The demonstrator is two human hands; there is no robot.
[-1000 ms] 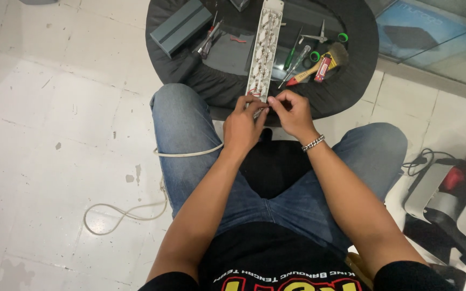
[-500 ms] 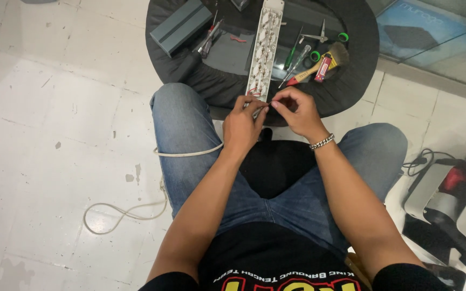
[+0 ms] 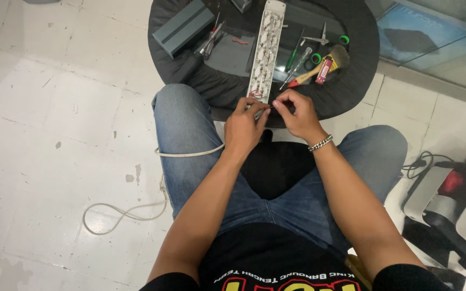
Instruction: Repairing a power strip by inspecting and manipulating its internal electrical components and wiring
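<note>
An opened white power strip (image 3: 266, 49) lies lengthwise on a round black table (image 3: 351, 91), its inner metal contacts showing. My left hand (image 3: 244, 126) and my right hand (image 3: 296, 114) meet at the strip's near end, fingertips pinching a thin wire between them. A silver bracelet sits on my right wrist. The white cable (image 3: 136, 207) runs from under my left hand across my left knee and loops on the floor.
On the table lie a grey box (image 3: 183, 26), pliers (image 3: 210, 40), screwdrivers (image 3: 296, 62), a brush (image 3: 319, 67), scissors and green tape rolls. White floor tiles stretch to the left. A red and grey appliance (image 3: 449, 199) with a dark cord stands at the right.
My right hand has shifted slightly right of the left hand, drawing the thin wire out between the fingertips. The power strip has stayed in place.
</note>
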